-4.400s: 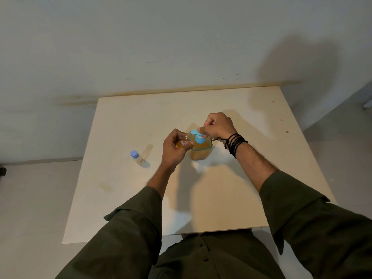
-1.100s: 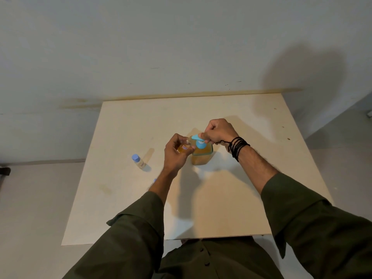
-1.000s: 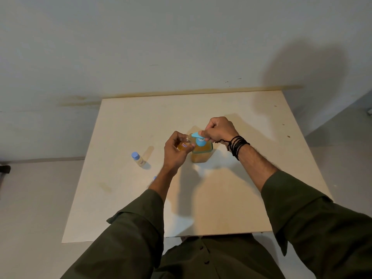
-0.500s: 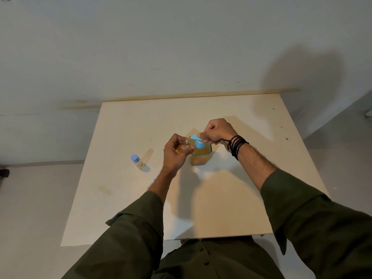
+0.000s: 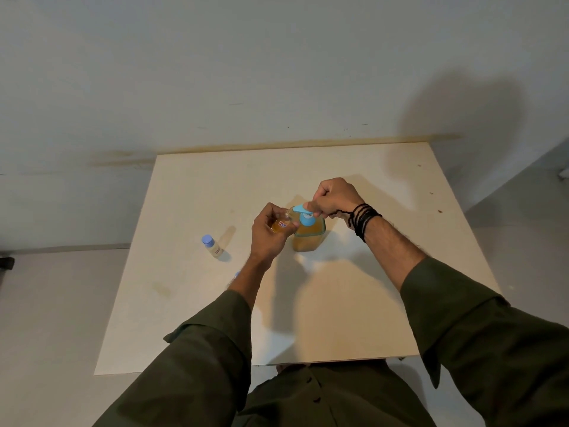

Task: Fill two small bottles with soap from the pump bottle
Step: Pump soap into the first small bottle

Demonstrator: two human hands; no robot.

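Note:
A pump bottle (image 5: 308, 237) of amber soap with a light blue pump head stands at the middle of the table. My right hand (image 5: 335, 197) is closed over the pump head from above. My left hand (image 5: 268, 231) grips a small clear bottle (image 5: 280, 224) partly filled with amber soap, tilted with its mouth under the spout. A second small bottle (image 5: 211, 246) with a blue cap stands upright to the left, apart from both hands. A small blue cap (image 5: 237, 274) peeks out beside my left forearm, mostly hidden.
The pale wooden table (image 5: 354, 303) is pushed against a grey wall. Its near edge lies just in front of my body. Grey floor shows on both sides of the table.
The hands, pump bottle and small bottles hold the same places. Only the camera has shifted slightly.

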